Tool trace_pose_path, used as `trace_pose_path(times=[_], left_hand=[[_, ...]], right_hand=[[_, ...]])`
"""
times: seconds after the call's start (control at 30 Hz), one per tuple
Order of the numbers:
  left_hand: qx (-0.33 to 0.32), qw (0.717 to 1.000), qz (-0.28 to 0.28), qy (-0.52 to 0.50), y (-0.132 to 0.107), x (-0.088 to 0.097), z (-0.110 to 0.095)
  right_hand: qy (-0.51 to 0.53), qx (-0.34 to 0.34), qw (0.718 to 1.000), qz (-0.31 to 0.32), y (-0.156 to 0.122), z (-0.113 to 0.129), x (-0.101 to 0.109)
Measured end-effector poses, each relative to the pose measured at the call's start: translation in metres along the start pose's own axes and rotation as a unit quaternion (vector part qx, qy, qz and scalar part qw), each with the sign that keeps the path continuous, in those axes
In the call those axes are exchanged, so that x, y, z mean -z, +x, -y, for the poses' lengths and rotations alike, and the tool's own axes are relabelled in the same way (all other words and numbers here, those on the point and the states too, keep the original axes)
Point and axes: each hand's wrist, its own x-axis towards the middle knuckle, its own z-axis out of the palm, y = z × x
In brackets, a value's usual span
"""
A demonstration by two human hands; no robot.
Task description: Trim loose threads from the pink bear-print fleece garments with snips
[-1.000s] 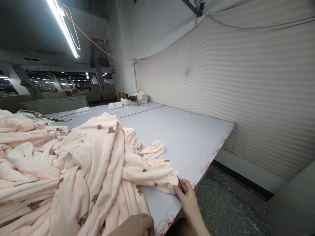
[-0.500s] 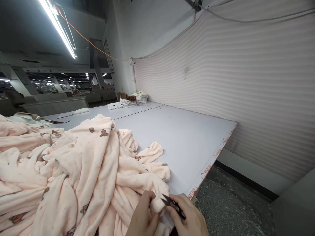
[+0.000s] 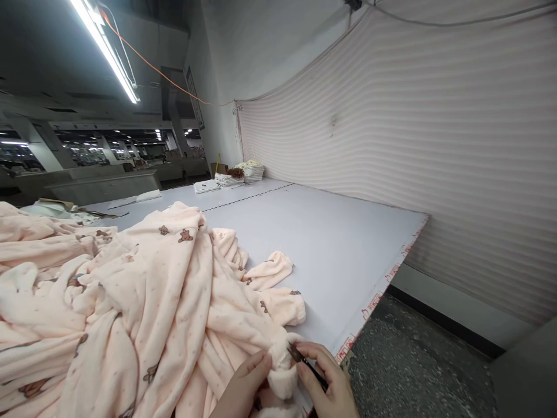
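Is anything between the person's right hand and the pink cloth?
Only the dark tool that the right hand holds, its tip at the pink cloth's bunched end; nothing else visible stands between them.

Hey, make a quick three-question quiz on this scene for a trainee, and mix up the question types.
1. Which hand holds the black snips?

2. True or false: the left hand is on the pale pink cloth.

3. Where are the folded white stacks?
A) on the floor
B) toward the far edge of the table
C) on top of the pale pink cloth

Key:
1. The right hand
2. True
3. B
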Motion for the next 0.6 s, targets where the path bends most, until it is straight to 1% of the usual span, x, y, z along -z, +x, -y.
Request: trace_pose_path(times=[0.07,0.13,0.23,0.3,0.4,0.43,0.47,0.5,0.53,0.57,0.6], left_hand=[[-0.002,0.999,0.023,-0.043,-0.001,-0.002,0.000],[0.000,0.998,0.034,-0.060,-0.001,-0.002,0.000],[0.003,0.997,0.040,-0.063,-0.001,0.000,0.002],[0.006,0.998,0.038,-0.050,-0.001,0.002,0.003],[0.015,0.999,0.033,0.004,-0.002,0.004,0.001],[0.006,0.998,0.026,0.053,-0.004,0.005,-0.001],[-0.022,0.991,0.013,0.129,-0.006,0.005,-0.003],[-0.069,0.972,-0.002,0.226,-0.009,0.005,-0.006],[-0.126,0.935,-0.008,0.330,-0.012,0.005,-0.009],[-0.172,0.889,0.004,0.424,-0.015,0.006,-0.011],[-0.193,0.847,0.034,0.494,-0.018,0.006,-0.013]], right_hand=[[-0.042,0.031,0.999,0.006,-0.003,-0.002,0.002],[-0.089,0.044,0.995,0.010,-0.006,-0.004,0.002],[-0.137,0.056,0.989,0.013,-0.009,-0.002,0.001],[-0.149,0.061,0.987,0.011,-0.009,0.002,0.000],[-0.136,0.059,0.989,0.016,-0.007,0.007,0.002],[-0.121,0.054,0.991,0.024,-0.006,0.007,0.004],[-0.100,0.041,0.994,0.027,-0.003,0.005,0.006],[-0.075,0.016,0.997,0.023,0.001,0.002,0.009],[-0.049,-0.022,0.999,0.007,0.007,-0.004,0.011],[-0.024,-0.066,0.997,-0.018,0.015,-0.012,0.013],[-0.004,-0.111,0.993,-0.048,0.024,-0.021,0.014]])
